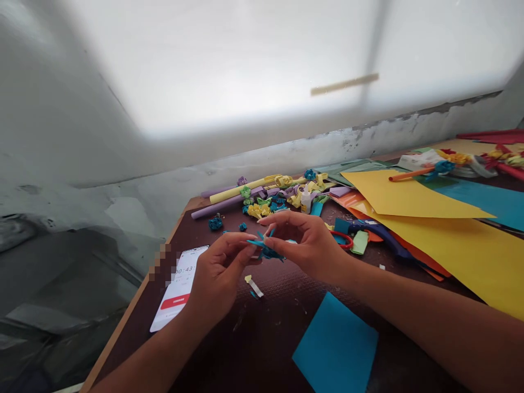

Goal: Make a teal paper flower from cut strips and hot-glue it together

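Between my two hands is a small blue paper flower (271, 252) with thin cut strips sticking out. My left hand (223, 267) pinches a strip at its left side between thumb and fingers. From the right, my right hand (307, 240) grips the flower's top with thumb and forefinger. A blue paper sheet (338, 346) lies on the table below my right forearm. Just under the flower lies a small pale paper scrap (254, 286). Beside my left hand rests a phone (178, 289) showing a timer.
Rolled paper tubes (233, 202), crumpled paper flowers (260, 210) and a small white glue bottle (305, 200) lie at the back. Red-handled scissors (346, 240), a dark blue tool (385, 237) and yellow sheets (409, 196) are to the right. The table's edge (123, 316) runs along the left.
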The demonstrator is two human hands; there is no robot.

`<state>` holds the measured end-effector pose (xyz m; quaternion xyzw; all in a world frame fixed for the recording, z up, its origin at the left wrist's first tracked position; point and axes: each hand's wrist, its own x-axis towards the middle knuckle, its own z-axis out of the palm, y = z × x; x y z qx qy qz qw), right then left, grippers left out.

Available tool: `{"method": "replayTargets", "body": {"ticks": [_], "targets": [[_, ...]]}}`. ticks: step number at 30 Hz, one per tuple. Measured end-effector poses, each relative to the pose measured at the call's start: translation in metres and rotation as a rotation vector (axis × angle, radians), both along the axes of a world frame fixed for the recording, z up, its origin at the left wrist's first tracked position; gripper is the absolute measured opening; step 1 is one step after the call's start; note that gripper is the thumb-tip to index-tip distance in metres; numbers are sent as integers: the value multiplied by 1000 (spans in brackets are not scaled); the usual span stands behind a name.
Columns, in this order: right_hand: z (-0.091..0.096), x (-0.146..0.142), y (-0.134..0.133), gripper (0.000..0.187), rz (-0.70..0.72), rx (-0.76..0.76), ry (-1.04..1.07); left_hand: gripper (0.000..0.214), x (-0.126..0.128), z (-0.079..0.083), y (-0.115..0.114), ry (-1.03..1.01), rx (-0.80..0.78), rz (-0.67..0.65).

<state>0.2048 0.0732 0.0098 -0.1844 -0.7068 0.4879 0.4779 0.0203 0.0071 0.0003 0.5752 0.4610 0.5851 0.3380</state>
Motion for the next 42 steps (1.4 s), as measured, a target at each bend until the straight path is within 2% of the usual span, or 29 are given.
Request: {"method": "replayTargets", "body": {"ticks": [3, 8, 11, 14, 18, 22, 27, 32, 42], "targets": [[1, 2, -2, 33, -11, 109, -41, 11, -1, 0, -1, 59, 48, 46], [-4, 5, 1, 24, -65, 486, -117, 8, -4, -3, -2, 107, 121, 49], [-4, 7, 4, 14, -98, 538, -136, 7, -5, -2, -3, 128, 122, 14], [-1, 10, 5, 12, -122, 601, -156, 6, -4, 1, -4, 131, 134, 0], [2, 12, 5, 7, -123, 698, -178, 11, 2, 4, -7, 129, 156, 47], [2, 13, 6, 8, -141, 755, -211, 14, 5, 2, -10, 150, 207, 137], [2, 13, 5, 13, -143, 761, -222, 26, 3, -2, -12, 243, 279, 138], [1, 13, 6, 10, -114, 777, -199, 25, 0, -5, -11, 315, 366, 168], [0, 13, 5, 11, -106, 745, -218, 25, -4, -5, -10, 382, 465, 69]]}}
